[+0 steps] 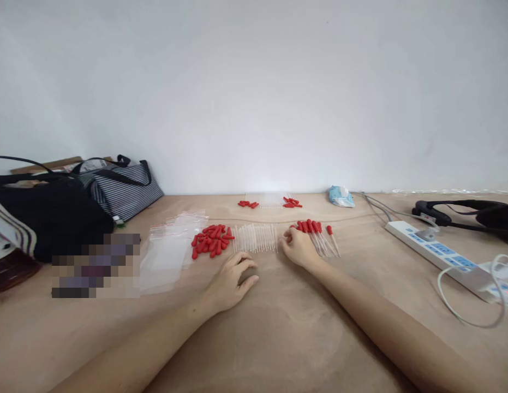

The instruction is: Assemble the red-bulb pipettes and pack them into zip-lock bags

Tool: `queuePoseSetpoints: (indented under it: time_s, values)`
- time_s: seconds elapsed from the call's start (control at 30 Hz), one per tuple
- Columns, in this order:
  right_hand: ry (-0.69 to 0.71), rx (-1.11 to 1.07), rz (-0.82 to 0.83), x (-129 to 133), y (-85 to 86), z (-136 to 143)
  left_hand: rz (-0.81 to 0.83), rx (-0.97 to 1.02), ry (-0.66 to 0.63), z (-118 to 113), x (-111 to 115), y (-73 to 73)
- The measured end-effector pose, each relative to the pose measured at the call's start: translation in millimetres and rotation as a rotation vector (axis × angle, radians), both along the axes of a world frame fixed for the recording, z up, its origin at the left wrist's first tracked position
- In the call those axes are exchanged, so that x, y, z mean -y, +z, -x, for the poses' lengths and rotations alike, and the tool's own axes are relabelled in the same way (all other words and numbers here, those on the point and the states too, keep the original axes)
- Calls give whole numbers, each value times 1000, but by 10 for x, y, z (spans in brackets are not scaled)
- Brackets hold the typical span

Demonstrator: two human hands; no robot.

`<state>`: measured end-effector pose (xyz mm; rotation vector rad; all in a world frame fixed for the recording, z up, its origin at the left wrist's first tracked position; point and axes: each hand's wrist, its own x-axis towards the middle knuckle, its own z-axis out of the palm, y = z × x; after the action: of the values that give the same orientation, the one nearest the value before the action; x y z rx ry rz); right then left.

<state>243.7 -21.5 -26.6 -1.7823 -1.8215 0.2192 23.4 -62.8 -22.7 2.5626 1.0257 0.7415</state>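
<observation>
My left hand (231, 281) is just in front of a row of thin clear pipette tubes (254, 238), its fingers bent and thumb held apart, with nothing visible in it. To the left of the tubes lies a heap of red rubber bulbs (213, 240). My right hand (298, 248) rests at the right end of the tube row, fingers curled in; what they hold, if anything, is hidden. Behind and beside that hand lie several droppers (319, 240), clear tubes with red bulbs fitted, fanned side by side. One dropper (330, 234) lies slightly apart on their right.
Clear zip bags (167, 245) lie left of the bulbs. More tubes (271, 201) and red bulbs (292, 202) are by the wall, near a blue-and-white packet (341, 196). A power strip (442, 256) with cables and a black headset (470, 215) are right; bags (120, 188) stand left.
</observation>
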Motion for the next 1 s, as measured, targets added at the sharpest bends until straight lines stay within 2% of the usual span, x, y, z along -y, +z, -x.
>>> queuePoseSetpoints:
  time_s: [0.13, 0.23, 0.33, 0.43, 0.6, 0.73, 0.87, 0.93, 1.0]
  values:
    - [-115, 18, 145, -233, 54, 258, -48, 14, 66, -10, 10, -7]
    - [-133, 18, 183, -337, 66, 304, -135, -21, 222, 22, -43, 29]
    - [-130, 20, 216, -368, 61, 313, -256, -115, 391, 106, -212, 117]
    - [-122, 13, 213, -353, 73, 306, -297, -219, 465, 196, -460, 207]
    - [-75, -18, 143, -185, 127, 223, -258, -339, 402, 233, -791, 235]
    - [70, -20, -4, 98, 89, 84, -257, -335, 370, 194, -882, 249]
    - [230, -44, -278, 375, -25, -71, -281, -263, 337, 114, -720, 333]
    - [280, -65, -342, 469, -73, -125, -255, -171, 278, 54, -523, 346]
    - [339, -67, -358, 529, -104, -147, -147, -105, 189, -12, -300, 299]
